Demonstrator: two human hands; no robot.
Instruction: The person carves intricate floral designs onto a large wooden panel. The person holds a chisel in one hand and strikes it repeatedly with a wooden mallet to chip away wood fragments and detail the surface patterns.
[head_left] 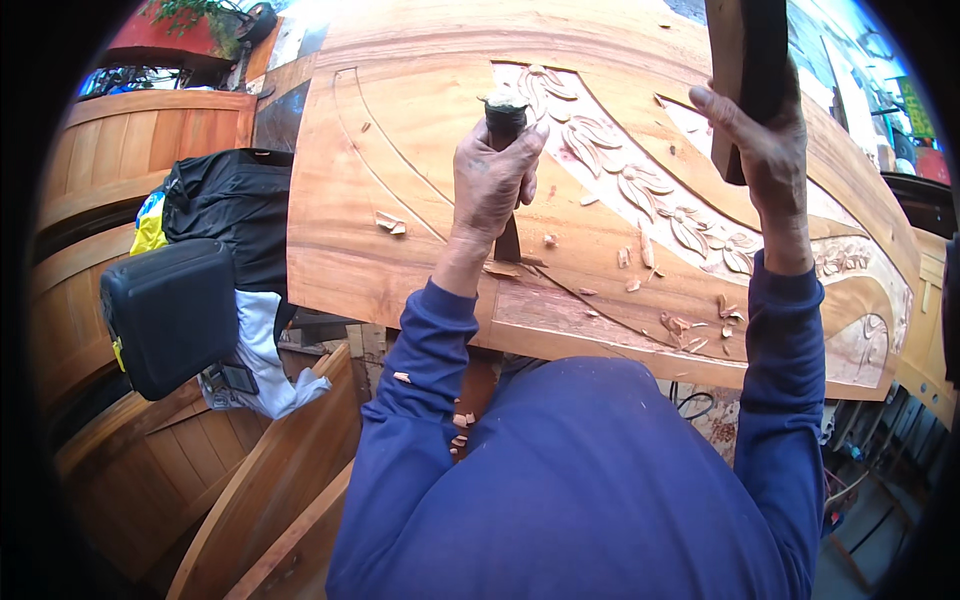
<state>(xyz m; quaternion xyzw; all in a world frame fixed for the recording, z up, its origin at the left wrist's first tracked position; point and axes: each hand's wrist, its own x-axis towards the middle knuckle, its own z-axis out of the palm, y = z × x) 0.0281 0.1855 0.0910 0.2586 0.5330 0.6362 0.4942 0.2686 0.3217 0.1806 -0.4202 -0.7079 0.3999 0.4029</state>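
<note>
A wide wooden panel [350,230] lies before me, with carved leaves [590,140] in a pale recessed band and wood shavings [676,330] scattered near its front. My left hand [493,175] is closed round a chisel [507,238] with a dark wrapped, frayed top; its blade meets the panel at a cut line near the front edge. My right hand [760,155] grips a long, dark wooden block [748,50], held raised and upright over the panel's right part, right of the chisel.
A black case [168,318] rests on the left beside black fabric [225,210], with a pale grey cloth [262,365] below. Paneled wooden doors [160,135] and curved boards [255,480] lie around the left and lower left. Tools and cables [850,470] are at the lower right.
</note>
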